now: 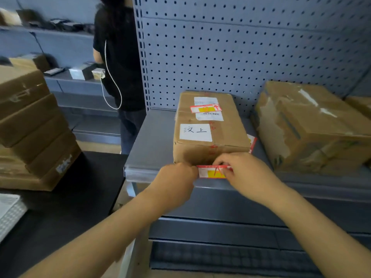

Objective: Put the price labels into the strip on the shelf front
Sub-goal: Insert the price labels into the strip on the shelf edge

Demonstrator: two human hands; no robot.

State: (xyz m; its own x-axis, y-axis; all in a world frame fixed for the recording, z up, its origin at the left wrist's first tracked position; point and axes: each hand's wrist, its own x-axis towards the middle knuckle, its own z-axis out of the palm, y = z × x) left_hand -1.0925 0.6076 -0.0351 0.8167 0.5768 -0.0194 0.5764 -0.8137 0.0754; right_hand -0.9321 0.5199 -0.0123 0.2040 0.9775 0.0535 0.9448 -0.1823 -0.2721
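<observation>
Two bare hands work a price label (211, 171) at the front edge of a grey metal shelf (152, 141), where the clear strip (140, 173) runs along the shelf lip. The label (red-bordered, with a yellow patch and a red handwritten mark) sits between the hands, directly below a taped cardboard box (208, 127). The left hand (176, 182) is curled at the label's left end, fingertips touching its edge; whether it actually pinches the label cannot be told. The right hand (244, 170) pinches the label's right end, thumb and fingers bent over its top edge. A second label (205, 108) lies on top of the box, and a third (252, 142) pokes out at the box's right side. A larger, scuffed box (313, 127) stands to the right against the pegboard back (241, 47). Another person in dark clothes (118, 57) stands at the shelving to the left, beside stacked cartons (34, 125).
</observation>
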